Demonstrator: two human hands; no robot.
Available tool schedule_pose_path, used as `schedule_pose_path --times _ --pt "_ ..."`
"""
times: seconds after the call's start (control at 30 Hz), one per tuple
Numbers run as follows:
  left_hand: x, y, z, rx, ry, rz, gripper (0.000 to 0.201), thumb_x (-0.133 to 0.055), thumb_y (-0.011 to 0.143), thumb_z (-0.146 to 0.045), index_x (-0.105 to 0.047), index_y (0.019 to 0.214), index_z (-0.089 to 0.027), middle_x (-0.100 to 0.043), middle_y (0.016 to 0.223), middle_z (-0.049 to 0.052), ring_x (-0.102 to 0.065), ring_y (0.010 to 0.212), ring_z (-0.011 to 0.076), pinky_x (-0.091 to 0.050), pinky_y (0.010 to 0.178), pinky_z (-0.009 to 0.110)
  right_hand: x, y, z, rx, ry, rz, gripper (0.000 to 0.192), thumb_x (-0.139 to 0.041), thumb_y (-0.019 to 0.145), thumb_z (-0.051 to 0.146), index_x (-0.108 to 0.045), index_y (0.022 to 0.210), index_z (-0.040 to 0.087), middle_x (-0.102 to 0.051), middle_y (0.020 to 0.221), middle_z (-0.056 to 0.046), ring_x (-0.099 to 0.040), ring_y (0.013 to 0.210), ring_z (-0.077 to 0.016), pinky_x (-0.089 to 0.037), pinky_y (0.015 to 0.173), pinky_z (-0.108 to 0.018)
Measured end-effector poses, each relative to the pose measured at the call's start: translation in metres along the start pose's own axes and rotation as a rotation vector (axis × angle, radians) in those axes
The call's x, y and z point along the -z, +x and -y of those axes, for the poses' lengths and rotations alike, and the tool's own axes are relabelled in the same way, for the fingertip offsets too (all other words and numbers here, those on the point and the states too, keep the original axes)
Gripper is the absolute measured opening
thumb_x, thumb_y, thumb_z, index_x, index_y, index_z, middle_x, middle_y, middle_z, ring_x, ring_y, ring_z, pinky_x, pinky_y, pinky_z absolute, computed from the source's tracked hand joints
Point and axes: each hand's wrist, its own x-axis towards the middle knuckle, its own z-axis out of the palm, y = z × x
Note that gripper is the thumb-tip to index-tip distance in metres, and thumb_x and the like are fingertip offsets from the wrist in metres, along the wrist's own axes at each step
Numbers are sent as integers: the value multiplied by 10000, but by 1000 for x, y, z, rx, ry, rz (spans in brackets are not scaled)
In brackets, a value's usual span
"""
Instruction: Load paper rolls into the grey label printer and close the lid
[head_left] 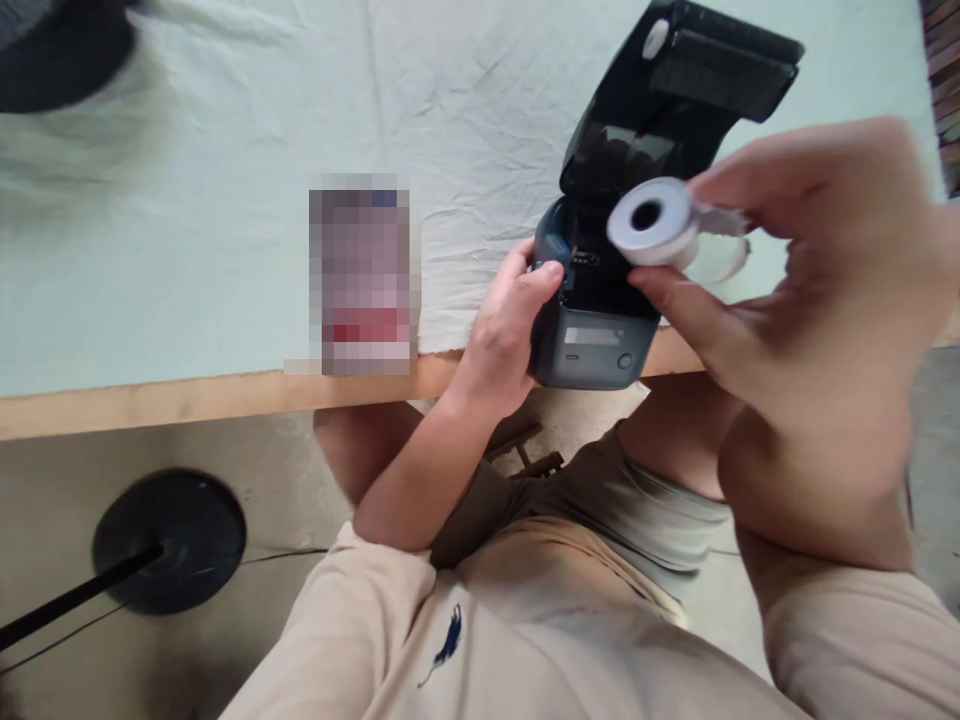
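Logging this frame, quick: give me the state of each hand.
Left hand: closed on the side of the open label printer, steadying it.
Right hand: closed, pinching the white paper roll above the printer's open bay.

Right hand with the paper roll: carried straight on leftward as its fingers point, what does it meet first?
Probably the open compartment of the label printer; the right hand holds the paper roll just before it, though depth is unclear.

Printer (600,330) sitting at the near edge of the surface (225,250), lid standing open behind it. Left hand (510,330) lying against its left side. Right hand (817,290) holding a paper roll (652,225) above the open compartment. Stand base (171,540) resting on the floor, below left.
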Motion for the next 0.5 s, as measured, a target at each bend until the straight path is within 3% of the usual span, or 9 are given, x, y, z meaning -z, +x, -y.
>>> schedule_pose_path --times 0.07,0.13,0.2,0.37,0.43,0.5 --pt "-2 0 0 -10 -2 -8 196 -620 938 -357 -607 1086 -230 -709 949 22 -732 1078 249 -602 847 315 -7 11 10 18 -193 32 219 -624 938 410 -639 1151 361 -685 1088 -4 -676 972 -249 -529 934 -438" --pt "-3 0 -1 -14 18 -22 170 -620 941 -332 -620 1077 -229 -700 959 18 -722 1113 245 -595 869 313 -11 18 12 58 -283 116 236 -608 935 378 -654 1164 343 -699 1052 -13 -683 965 -258 -526 894 -426" --pt "-5 0 -1 -8 42 -46 162 -627 940 -327 -631 1073 -234 -688 945 11 -716 1121 243 -586 873 309 -13 21 10 98 -291 128 215 -578 952 376 -668 1140 328 -704 1065 -18 -687 985 -251 -525 854 -394" --pt "-7 0 -3 14 1 -53 200 -641 926 -419 -625 1007 -237 -655 878 19 -711 1015 246 -560 834 314 -13 7 11 209 -279 -71 136 -550 1000 401 -658 972 324 -743 958 37 -708 882 -196 -515 826 -391" --pt "-6 0 -4 12 -9 -18 236 -651 917 -461 -612 984 -238 -632 857 13 -683 888 208 -528 753 289 -13 1 13 325 -206 -63 88 -599 977 385 -654 975 316 -759 960 47 -725 882 -194 -515 833 -411" --pt "-5 -1 -5 13 19 7 248 -715 874 -419 -603 996 -234 -607 824 -5 -627 765 156 -487 691 262 -10 -1 12 341 -99 13 133 -622 958 439 -667 1012 326 -756 984 36 -731 953 -209 -531 859 -430"
